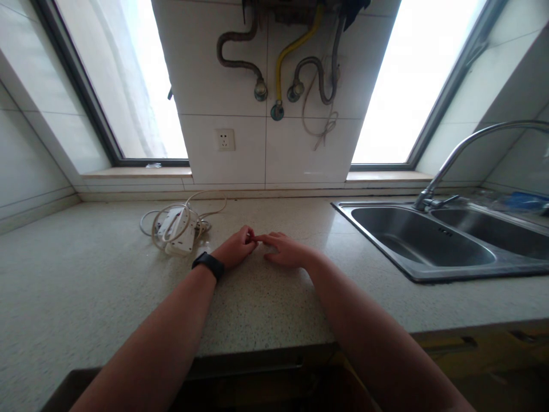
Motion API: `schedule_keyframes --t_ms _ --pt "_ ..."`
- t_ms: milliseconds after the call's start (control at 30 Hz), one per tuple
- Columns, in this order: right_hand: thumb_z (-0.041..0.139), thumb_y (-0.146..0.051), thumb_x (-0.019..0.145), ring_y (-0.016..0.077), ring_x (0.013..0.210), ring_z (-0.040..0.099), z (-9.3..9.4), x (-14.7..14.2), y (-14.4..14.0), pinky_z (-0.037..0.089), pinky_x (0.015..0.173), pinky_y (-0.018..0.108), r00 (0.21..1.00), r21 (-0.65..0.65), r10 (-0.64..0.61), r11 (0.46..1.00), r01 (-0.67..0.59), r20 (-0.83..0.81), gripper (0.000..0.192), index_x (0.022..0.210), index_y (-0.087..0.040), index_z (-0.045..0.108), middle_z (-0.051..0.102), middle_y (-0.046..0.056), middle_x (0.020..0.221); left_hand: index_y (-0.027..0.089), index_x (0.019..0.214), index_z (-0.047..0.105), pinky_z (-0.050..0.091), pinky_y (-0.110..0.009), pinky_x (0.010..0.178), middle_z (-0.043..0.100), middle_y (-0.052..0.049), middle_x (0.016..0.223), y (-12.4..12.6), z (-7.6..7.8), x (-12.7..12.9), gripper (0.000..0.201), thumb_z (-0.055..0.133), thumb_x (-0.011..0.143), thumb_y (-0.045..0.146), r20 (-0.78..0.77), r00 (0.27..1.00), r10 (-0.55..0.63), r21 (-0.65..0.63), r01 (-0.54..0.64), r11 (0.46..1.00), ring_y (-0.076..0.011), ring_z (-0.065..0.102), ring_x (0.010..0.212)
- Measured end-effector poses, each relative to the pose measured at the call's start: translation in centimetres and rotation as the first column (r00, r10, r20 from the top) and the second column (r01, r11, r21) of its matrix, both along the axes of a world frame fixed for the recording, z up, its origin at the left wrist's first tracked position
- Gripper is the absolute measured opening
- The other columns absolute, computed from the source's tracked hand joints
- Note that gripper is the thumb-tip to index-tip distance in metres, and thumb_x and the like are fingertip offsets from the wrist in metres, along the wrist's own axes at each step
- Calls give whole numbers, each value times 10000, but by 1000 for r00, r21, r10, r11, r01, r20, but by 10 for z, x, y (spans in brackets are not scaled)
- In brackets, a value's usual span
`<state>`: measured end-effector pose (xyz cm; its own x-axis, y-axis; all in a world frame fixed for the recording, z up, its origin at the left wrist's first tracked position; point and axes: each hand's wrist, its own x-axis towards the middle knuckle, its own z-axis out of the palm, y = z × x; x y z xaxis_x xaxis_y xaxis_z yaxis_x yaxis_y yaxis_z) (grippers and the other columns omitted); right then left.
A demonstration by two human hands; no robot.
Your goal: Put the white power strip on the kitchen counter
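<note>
Left hand [235, 247] lay loosely curled on the tabletop [86, 274], fingertips meeting the flat, empty right hand [286, 250], both left of the sink [422, 243]. Beyond the left hand sat a corded power strip [178, 229]; keeping fingertips low would help.

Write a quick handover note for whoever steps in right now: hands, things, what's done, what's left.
Left hand, black band at the wrist, and right hand rest on the countertop, fingers meeting; something tiny may be pinched between them, too small to tell.
Power strip with coiled cord lies left of the hands, untouched, unplugged from the wall socket.
Sink at right holds nothing visible.
Nothing visibly done or under way.
</note>
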<state>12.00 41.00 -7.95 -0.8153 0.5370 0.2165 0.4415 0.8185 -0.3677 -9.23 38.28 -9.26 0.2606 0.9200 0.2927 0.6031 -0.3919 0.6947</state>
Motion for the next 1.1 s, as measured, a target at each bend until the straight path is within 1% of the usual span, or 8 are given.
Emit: schedule_keyframes --t_ms 167,367,700,867,1100 --pt "615 -214 829 237 1149 488 -2 0 2 336 1018 416 1000 6 11 1000 -11 -3 665 1446 -315 386 565 88 1207 196 942 450 408 -299 683 617 -11 774 -1 1 0 200 538 834 338 14 1000 -11 5 11 1000 -167 550 707" --pt "619 -229 828 230 1098 508 -2 0 2 341 1010 416 1000 17 -1 1000 1 -4 647 1435 -299 409 579 87 1152 202 950 425 400 -288 663 602 11 730 0 0 0 196 528 839 327 33 999 -24 -10 24 1000 -156 538 665" --pt "615 -209 824 237 1139 498 0 0 0 346 1015 409 1000 24 5 1000 -5 -1 646 1433 -290 413 571 97 1195 194 924 461 406 -290 671 631 -26 780 1 -2 -1 188 538 840 344 -9 1000 -3 25 4 1000 -172 562 716" --pt "614 -219 829 240 1146 493 0 0 0 340 1021 417 1000 15 6 1000 -6 -1 642 1435 -284 412 567 100 1207 190 935 467 404 -287 671 632 -26 781 0 0 -1 182 530 843 334 -28 1000 10 14 -9 1000 -167 558 708" --pt "614 -213 825 238 1125 495 -1 0 0 340 1010 418 1000 9 3 1000 -3 -9 659 1443 -294 399 574 93 1183 188 951 465 389 -278 647 612 -8 731 0 -1 0 193 520 847 341 -29 1000 7 5 -7 1000 -160 543 679"
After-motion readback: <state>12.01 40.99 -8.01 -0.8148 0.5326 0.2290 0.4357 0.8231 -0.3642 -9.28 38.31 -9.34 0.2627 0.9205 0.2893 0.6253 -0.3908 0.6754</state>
